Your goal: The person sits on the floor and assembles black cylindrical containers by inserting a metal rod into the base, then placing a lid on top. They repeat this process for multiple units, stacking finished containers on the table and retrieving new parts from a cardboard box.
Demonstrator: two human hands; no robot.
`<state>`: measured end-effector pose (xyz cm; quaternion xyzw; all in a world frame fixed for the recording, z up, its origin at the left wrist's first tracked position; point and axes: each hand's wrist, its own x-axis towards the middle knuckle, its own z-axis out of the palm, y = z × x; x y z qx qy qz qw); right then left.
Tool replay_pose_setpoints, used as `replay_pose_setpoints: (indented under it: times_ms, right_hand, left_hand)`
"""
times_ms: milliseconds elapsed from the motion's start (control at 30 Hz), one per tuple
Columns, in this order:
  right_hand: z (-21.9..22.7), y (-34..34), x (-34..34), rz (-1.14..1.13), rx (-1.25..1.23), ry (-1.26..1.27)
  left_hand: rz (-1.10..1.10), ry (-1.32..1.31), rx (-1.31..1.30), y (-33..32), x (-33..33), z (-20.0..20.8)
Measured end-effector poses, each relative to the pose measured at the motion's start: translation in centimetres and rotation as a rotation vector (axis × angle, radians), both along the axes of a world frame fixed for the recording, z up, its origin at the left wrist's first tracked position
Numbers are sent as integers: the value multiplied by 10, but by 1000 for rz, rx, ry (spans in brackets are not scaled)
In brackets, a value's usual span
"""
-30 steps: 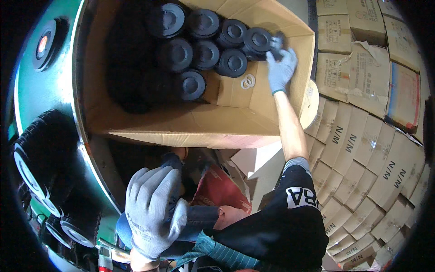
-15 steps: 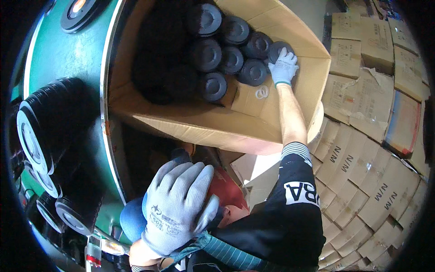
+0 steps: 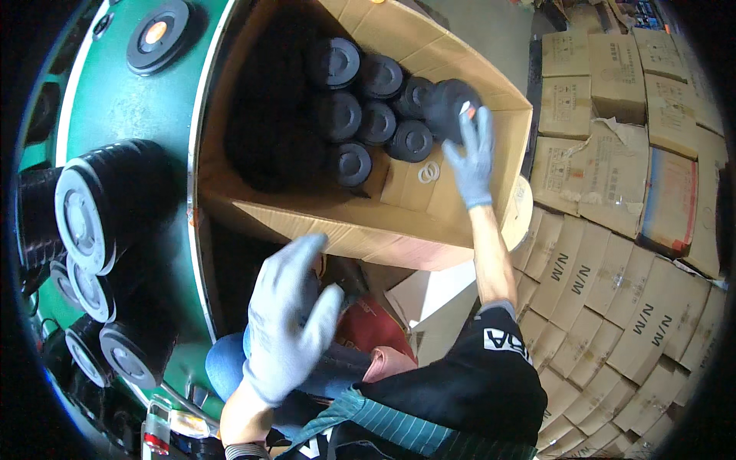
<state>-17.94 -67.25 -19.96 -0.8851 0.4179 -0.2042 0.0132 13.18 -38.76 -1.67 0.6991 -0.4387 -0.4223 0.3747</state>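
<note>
Left hand (image 3: 282, 337) has turned, spread, near green table (image 3: 149, 107); right hand (image 3: 471, 170), grip unclear; cartons (image 3: 609, 180) stacked rightward.

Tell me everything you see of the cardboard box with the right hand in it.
The cardboard box is brown, open at the top, with creased walls. It stands beside the green table. Black discs crowd its left and far parts; two pale rings lie on its floor. The right hand is inside, at a disc; wall contact cannot be told.
</note>
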Motion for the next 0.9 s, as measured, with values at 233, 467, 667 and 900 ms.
replay_pose_setpoints:
  times_ms: [233, 467, 667, 900]
  right_hand:
    - [106, 135, 73, 682, -139, -35]
    - [177, 149, 112, 509, 172, -69]
    - [177, 157, 177, 233, 248, -458]
    - [170, 159, 207, 360, 198, -433]
  left_hand:
    - [276, 603, 64, -17, 0, -30]
    - [569, 437, -222, -19, 5, -49]
    - [630, 377, -425, -19, 2, -28]
    - [664, -75, -502, -11, 11, -25]
